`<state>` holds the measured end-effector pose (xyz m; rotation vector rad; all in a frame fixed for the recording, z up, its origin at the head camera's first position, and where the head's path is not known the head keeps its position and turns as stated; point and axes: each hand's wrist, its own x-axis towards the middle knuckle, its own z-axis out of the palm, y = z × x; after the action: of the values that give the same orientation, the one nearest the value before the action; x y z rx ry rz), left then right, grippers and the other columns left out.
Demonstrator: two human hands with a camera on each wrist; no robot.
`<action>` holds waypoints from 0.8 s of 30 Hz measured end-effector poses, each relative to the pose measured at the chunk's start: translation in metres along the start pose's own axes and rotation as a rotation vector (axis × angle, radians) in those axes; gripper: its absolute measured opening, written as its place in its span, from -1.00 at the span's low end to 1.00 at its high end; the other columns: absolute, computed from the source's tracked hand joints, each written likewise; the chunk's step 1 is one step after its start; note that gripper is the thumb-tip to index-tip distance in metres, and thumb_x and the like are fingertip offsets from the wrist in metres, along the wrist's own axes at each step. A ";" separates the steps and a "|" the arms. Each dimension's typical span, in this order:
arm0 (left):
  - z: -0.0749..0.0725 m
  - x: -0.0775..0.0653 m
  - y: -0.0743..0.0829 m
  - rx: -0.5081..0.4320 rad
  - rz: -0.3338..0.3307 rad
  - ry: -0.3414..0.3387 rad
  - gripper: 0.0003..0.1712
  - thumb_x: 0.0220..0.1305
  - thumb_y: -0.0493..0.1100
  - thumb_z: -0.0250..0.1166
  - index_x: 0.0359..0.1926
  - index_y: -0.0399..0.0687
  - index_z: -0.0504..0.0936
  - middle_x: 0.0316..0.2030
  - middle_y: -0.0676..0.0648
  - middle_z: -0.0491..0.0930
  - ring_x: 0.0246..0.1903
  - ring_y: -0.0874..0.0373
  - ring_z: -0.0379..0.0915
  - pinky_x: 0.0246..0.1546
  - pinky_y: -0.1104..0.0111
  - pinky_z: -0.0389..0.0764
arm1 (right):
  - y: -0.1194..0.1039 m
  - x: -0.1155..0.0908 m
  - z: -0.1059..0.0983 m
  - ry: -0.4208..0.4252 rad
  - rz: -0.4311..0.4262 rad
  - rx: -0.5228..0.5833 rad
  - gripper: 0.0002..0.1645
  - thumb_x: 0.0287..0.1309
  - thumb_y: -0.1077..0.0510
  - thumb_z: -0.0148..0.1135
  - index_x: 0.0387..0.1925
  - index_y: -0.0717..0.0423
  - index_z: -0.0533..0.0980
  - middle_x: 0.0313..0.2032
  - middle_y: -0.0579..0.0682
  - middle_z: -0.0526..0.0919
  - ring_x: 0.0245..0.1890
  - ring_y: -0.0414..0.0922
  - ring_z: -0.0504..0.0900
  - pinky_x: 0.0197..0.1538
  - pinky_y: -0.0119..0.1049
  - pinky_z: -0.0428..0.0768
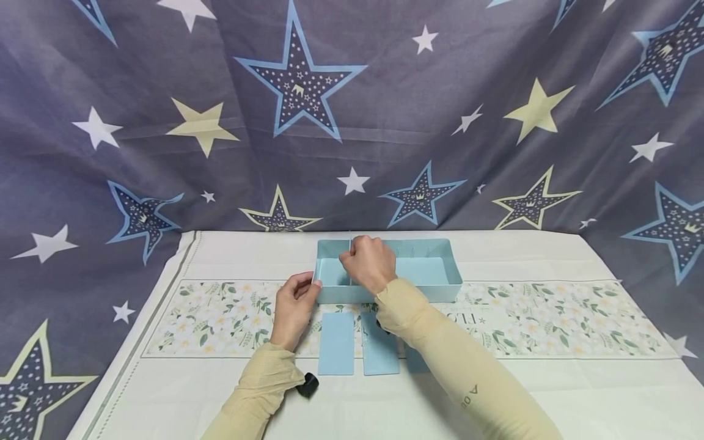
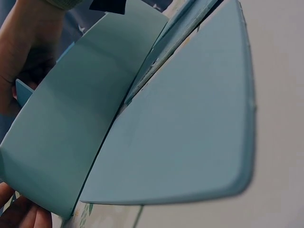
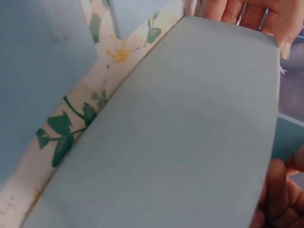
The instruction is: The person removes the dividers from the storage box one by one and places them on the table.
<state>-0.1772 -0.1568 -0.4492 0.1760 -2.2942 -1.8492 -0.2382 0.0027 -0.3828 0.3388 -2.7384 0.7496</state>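
Observation:
A light-blue rectangular box (image 1: 342,296) without a lid stands in the middle of the table in the head view. My left hand (image 1: 295,305) grips its left end, thumb at the front corner and fingers along the outer side. Inside the left part of the box, my right hand (image 1: 371,263) pinches a thin upright blue divider (image 2: 23,92); the curled fingers partly cover it. In the right wrist view, the box's front wall (image 3: 190,123) fills the middle and hides most of the divider.
Three flat blue panels lie before the box: a left one (image 1: 337,344), a middle one (image 1: 381,351) and a right one (image 1: 416,362) partly under my right sleeve. A floral runner (image 1: 220,318) crosses the white tablecloth (image 1: 165,391). Behind hangs a star-patterned curtain (image 1: 385,110).

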 end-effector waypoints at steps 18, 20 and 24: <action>0.000 0.000 -0.002 -0.001 0.014 0.000 -0.64 0.15 -0.01 0.23 -0.06 -0.02 0.48 -0.13 -0.07 0.50 -0.18 0.25 0.42 -0.11 0.28 0.55 | -0.001 0.005 -0.018 0.048 0.017 0.059 -0.61 -0.12 0.07 0.06 -0.92 -0.07 0.24 -0.92 -0.14 0.23 -0.86 -0.16 0.22 -0.82 -0.33 0.11; 0.000 0.000 -0.002 0.000 0.018 0.003 -0.65 0.15 -0.01 0.23 -0.06 -0.03 0.48 -0.13 -0.07 0.50 -0.18 0.25 0.42 -0.11 0.28 0.55 | -0.001 0.004 -0.021 0.052 0.021 0.083 -0.62 -0.12 0.07 0.05 -0.92 -0.07 0.23 -0.92 -0.13 0.23 -0.86 -0.15 0.21 -0.81 -0.33 0.11; 0.000 0.000 -0.002 0.010 0.017 0.006 -0.65 0.15 -0.03 0.22 -0.06 -0.04 0.48 -0.13 -0.08 0.50 -0.18 0.25 0.42 -0.11 0.29 0.55 | 0.001 0.004 -0.026 0.066 0.028 0.128 -0.63 -0.09 0.06 0.07 -0.89 -0.06 0.27 -0.89 -0.11 0.29 -0.83 -0.16 0.25 -0.78 -0.31 0.18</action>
<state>-0.1775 -0.1572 -0.4516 0.1623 -2.2938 -1.8272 -0.2371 0.0161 -0.3602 0.2980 -2.6453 0.9287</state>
